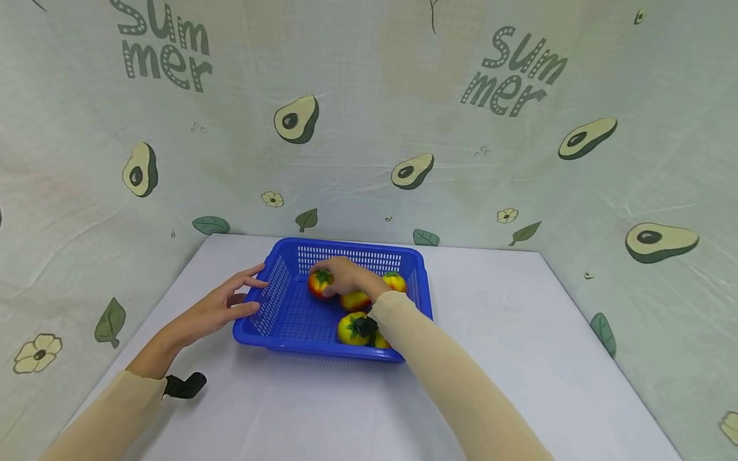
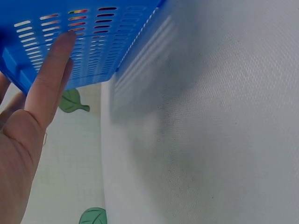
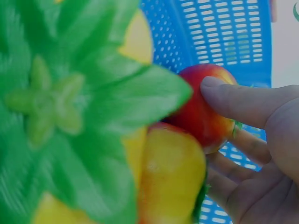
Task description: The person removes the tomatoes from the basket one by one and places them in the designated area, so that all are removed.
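Note:
The right hand reaches into the blue basket and grips a red-yellow fruit with green leaves near the basket's middle. In the right wrist view the thumb and fingers lie round that red fruit. Beside it are a yellow fruit and, very near the camera, a big green leaf cap. At the basket's left rim, the left hand has its fingers spread over the edge. The left wrist view has the left hand against the slotted wall.
Several yellow-red fruits, one of them at the front and one at the back right, lie in the basket's right half. The basket stands on a white table. Behind hangs a patterned cloth.

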Tool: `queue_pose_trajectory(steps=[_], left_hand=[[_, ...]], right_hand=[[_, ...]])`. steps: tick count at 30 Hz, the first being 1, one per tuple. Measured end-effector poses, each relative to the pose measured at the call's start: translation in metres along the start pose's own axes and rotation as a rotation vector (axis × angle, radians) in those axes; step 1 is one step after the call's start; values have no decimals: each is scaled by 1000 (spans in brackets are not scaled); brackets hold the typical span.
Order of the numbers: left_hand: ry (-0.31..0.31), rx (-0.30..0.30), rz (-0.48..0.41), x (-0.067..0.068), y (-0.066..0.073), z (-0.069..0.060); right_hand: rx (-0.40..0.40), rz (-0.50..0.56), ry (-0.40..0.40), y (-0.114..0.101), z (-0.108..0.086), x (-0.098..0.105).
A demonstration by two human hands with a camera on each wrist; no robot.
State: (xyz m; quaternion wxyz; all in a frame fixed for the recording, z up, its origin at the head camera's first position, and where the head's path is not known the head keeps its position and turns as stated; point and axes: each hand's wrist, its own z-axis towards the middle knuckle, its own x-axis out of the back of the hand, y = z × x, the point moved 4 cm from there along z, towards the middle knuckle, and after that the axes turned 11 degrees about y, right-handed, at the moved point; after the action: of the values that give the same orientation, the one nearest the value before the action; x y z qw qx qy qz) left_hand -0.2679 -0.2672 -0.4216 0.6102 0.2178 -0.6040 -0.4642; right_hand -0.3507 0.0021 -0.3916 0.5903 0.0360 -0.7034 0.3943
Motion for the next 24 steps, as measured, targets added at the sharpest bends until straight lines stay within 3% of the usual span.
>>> queue_pose_trajectory(steps=[11, 24], left_hand=[[1, 1, -10, -1, -2, -2], [-7, -11, -52, -2, -3, 2]], right_hand=[[44, -9, 19, -7, -10, 26], [93, -52, 92, 4, -42, 75]])
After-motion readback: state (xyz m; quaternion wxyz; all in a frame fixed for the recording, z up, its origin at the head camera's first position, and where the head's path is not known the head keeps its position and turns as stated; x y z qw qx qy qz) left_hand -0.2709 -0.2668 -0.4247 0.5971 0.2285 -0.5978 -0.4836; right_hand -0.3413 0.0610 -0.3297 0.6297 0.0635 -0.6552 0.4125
